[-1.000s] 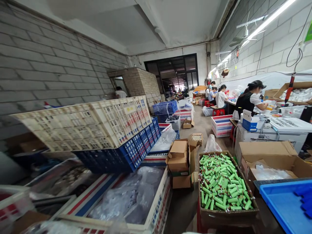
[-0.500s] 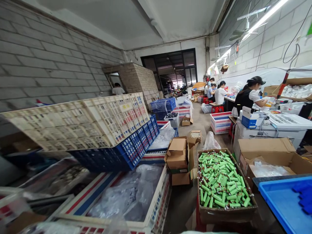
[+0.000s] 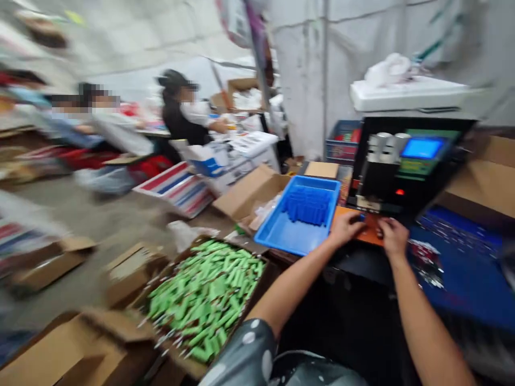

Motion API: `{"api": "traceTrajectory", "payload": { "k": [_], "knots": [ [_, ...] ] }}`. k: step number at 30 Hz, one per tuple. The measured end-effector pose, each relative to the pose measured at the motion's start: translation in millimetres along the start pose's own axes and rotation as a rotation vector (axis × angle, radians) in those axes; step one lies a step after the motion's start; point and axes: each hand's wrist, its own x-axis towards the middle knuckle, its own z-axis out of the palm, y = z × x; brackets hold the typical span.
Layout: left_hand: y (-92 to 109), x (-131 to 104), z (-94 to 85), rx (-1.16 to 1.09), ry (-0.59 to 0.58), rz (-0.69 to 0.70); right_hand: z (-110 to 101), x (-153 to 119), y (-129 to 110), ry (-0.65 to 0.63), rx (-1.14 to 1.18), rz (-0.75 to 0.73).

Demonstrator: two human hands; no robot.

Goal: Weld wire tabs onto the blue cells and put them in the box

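Note:
My left hand [image 3: 346, 227] is at the orange work plate [image 3: 349, 215] of a black machine [image 3: 418, 182], its fingers closed on a small blue piece [image 3: 362, 217], mostly hidden. On the right side of the plate, my right hand [image 3: 395, 237] has its thumb and fingers pinched together; what they hold, if anything, is too blurred to make out. Left of my hands lies a blue tray [image 3: 277, 230] with rows of blue cylinders [image 3: 306, 206]. A pile of small shiny metal pieces [image 3: 427, 262] sits on the blue surface [image 3: 470, 268] beside my right wrist.
The machine has a lit blue display [image 3: 422, 148] and a red light. Green cylinders with wires [image 3: 209, 295] fill a carton at my lower left. More cartons [image 3: 60, 343] stand on the floor. Several people [image 3: 177, 107] sit at benches on the left.
My view has swung far to the right, from the stacked crates and aisle to the machine. Both my hands, out of view before, now show at its plate.

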Motion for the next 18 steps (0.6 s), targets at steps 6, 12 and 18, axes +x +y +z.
{"api": "traceTrajectory", "payload": {
  "k": [6,12,18],
  "knots": [
    [-3.3,5.4,-7.3,-0.024,0.034,0.037,-10.7,7.0,9.0,0.038,0.248,0.09],
    [-2.2,1.6,-0.9,0.035,0.037,0.044,-14.6,3.2,6.7,0.025,0.256,0.087],
    [-6.3,2.5,0.4,0.02,0.011,0.046,-10.4,1.5,0.9,-0.051,0.236,0.066]
  ]
}}
